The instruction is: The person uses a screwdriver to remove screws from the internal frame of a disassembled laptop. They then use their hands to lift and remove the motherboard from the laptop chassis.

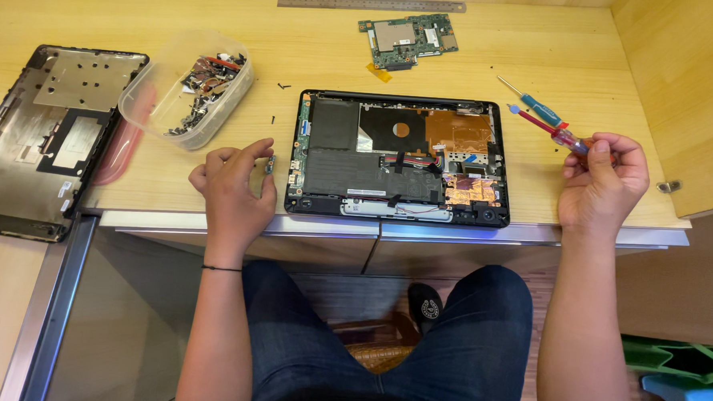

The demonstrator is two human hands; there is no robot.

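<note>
An opened laptop base (pixel 398 158) lies on the wooden desk, its insides exposed with copper foil and cables. My left hand (pixel 233 187) rests just left of it and pinches a small circuit board piece (pixel 270 165) between thumb and fingers. My right hand (pixel 602 179) is to the right of the laptop, closed around a red-handled screwdriver (pixel 556 133) whose tip points up and left. A blue screwdriver (pixel 535 104) lies on the desk beside it.
A clear plastic tub (pixel 148 99) with several small parts stands left of the laptop. A removed black bottom cover (pixel 47 135) lies at far left. A green circuit board (pixel 409 38) and a metal ruler (pixel 371 4) lie at the back. Loose screws (pixel 284 86) dot the desk.
</note>
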